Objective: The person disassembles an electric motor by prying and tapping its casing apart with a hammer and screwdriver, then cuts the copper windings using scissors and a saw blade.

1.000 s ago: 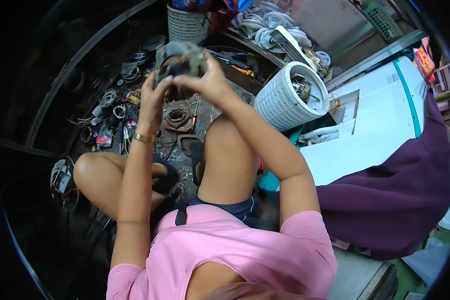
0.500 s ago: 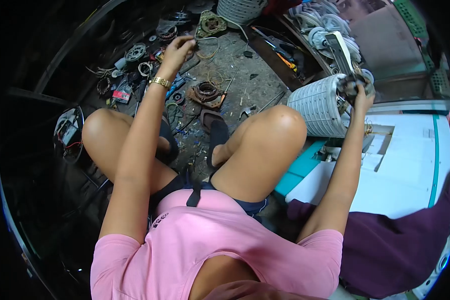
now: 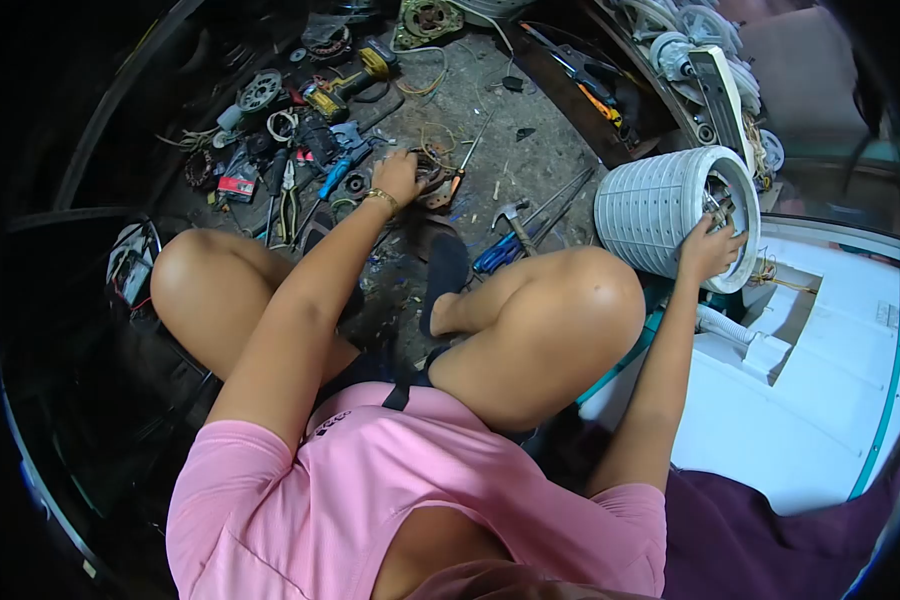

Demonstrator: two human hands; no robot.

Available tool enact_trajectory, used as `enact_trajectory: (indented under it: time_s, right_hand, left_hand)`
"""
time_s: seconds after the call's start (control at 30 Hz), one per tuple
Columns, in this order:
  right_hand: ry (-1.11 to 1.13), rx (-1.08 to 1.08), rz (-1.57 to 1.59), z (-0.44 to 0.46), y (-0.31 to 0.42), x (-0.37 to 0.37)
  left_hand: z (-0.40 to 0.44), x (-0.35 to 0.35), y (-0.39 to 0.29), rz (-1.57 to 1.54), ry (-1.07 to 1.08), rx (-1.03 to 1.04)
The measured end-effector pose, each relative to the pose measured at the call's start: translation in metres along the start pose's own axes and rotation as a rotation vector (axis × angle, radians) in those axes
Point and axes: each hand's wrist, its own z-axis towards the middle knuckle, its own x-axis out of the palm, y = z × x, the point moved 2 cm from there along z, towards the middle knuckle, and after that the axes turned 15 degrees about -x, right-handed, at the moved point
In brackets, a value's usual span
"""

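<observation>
My left hand (image 3: 398, 178), with a gold watch at the wrist, is at the left edge of a round motor part with copper windings (image 3: 436, 178) on the floor; its fingertips are partly hidden. My right hand (image 3: 708, 250) is at the mouth of a tipped white ribbed basket (image 3: 650, 210), fingers spread. Metal parts (image 3: 718, 195) sit inside the basket, just beyond those fingers. A screwdriver with an orange handle (image 3: 458, 182) lies against the motor part.
A yellow drill (image 3: 345, 88), pliers (image 3: 289, 205) and a hammer (image 3: 517, 226) lie on the floor. White pulleys (image 3: 672, 52) fill a shelf at the upper right. A white panel (image 3: 830, 370) and purple cloth (image 3: 750, 540) are at the right.
The dark metal part that both hands held first, then my right hand alone, is out of that hand, now at the basket's mouth. My left hand has come down to the motor part.
</observation>
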Motion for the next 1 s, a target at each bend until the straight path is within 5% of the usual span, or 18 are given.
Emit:
enact_trajectory:
  time_s: [0.17, 0.27, 0.43, 0.57, 0.77, 0.9, 1.0]
  right_hand:
    - [-0.226, -0.098, 0.043, -0.008, 0.011, 0.000]
    - [-0.402, -0.255, 0.117, -0.026, 0.017, 0.000]
    - [0.000, -0.657, 0.550, -0.162, 0.120, 0.037]
    - [0.577, -0.296, 0.652, -0.263, 0.121, 0.107]
    - [0.454, -0.174, 0.710, -0.298, 0.137, 0.119]
    - [0.949, -0.029, 0.684, -0.307, 0.168, 0.106]
    - [0.835, 0.171, 0.795, -0.314, 0.185, 0.119]
  left_hand:
    - [0.026, 0.054, -0.010, 0.167, 0.210, 0.035]
    - [0.016, 0.059, 0.000, 0.116, 0.153, 0.023]
    - [-0.006, 0.064, 0.013, 0.042, 0.026, 0.071]
    - [-0.004, 0.056, 0.023, 0.080, 0.120, 0.148]
    - [0.003, 0.058, -0.014, 0.190, 0.092, 0.055]
    - [0.015, 0.055, -0.005, 0.051, 0.141, 0.006]
    - [0.028, 0.036, 0.007, -0.222, -0.046, -0.078]
